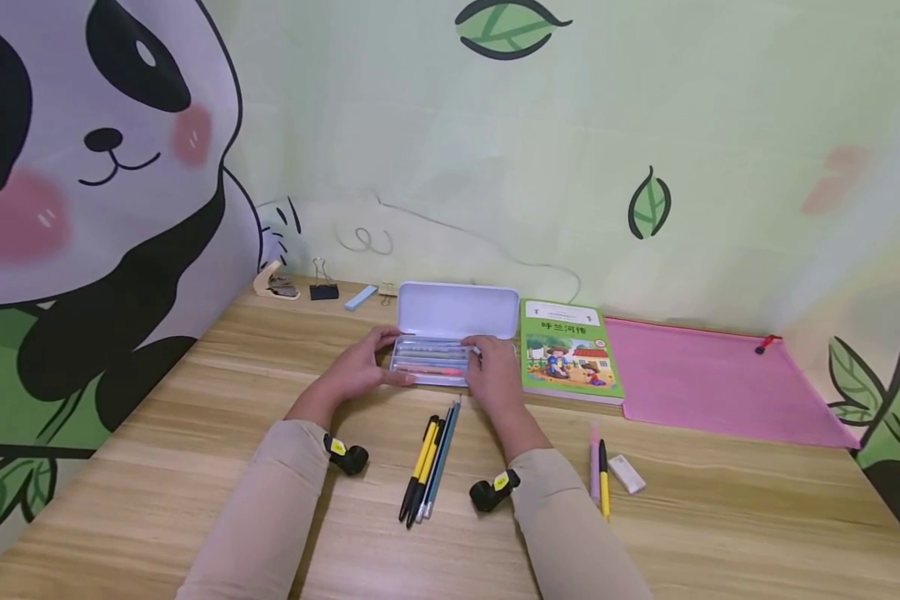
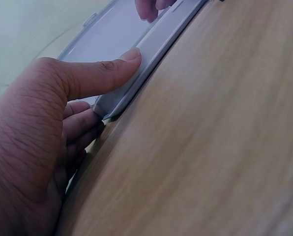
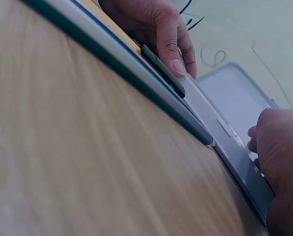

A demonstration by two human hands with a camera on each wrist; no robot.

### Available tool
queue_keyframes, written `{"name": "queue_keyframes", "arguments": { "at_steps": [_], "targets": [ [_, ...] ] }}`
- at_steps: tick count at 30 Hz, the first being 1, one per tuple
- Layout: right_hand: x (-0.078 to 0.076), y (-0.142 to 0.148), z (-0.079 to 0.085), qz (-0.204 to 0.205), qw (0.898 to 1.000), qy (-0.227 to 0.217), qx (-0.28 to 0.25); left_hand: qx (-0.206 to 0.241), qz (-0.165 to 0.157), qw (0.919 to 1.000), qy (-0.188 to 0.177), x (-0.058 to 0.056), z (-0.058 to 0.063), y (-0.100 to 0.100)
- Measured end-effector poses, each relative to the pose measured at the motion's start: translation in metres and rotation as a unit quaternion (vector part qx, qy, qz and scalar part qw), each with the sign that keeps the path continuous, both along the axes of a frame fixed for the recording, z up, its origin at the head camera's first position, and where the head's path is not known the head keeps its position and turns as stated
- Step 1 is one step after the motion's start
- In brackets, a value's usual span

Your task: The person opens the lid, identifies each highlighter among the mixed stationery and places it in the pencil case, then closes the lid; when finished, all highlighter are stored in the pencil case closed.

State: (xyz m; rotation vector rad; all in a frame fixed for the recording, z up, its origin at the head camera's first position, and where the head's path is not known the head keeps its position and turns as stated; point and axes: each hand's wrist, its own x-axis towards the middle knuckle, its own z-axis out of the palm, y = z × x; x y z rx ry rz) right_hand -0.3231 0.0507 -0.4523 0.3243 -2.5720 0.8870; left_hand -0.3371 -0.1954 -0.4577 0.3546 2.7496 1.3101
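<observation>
A pale pencil case (image 1: 457,310) lies with its lid raised on the wooden table. Several slim pens or pencils (image 1: 429,358) lie inside it. My left hand (image 1: 358,367) grips the case's left end, the thumb (image 2: 112,73) along its front wall and the other fingers round the end. My right hand (image 1: 493,375) reaches over the right part of the case, its fingers (image 2: 149,9) bent down at the contents. Whether they pinch anything I cannot tell. In front of the case lie yellow-and-black pens (image 1: 423,458) and blue-grey pencils (image 1: 442,462), side by side.
A green book (image 1: 570,350) stands close to the case's right, then a pink zip pouch (image 1: 720,383). Front right are a pink pen (image 1: 595,462), a yellow pen (image 1: 604,483) and an eraser (image 1: 627,473). A stapler (image 1: 276,283) and black binder clip (image 1: 324,292) sit back left.
</observation>
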Motion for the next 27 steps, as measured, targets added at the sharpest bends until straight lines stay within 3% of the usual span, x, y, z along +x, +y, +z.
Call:
{"name": "queue_keyframes", "arguments": {
  "at_steps": [11, 16, 21, 27],
  "targets": [
    [0.003, -0.002, -0.001, -0.006, 0.997, 0.002, -0.083, -0.003, 0.003, 1.0000, -0.007, 0.002, 0.003, 0.001],
    [0.009, -0.003, 0.000, -0.010, 0.987, 0.013, -0.161, -0.002, 0.002, 0.9999, -0.010, 0.004, 0.004, 0.002],
    [0.027, -0.006, 0.005, 0.001, 0.973, 0.022, -0.231, 0.000, 0.003, 1.0000, -0.007, 0.004, 0.003, 0.002],
    [0.058, -0.006, 0.008, 0.049, 0.965, 0.032, -0.256, 0.005, -0.001, 1.0000, 0.000, 0.001, 0.001, 0.001]
  ]
}}
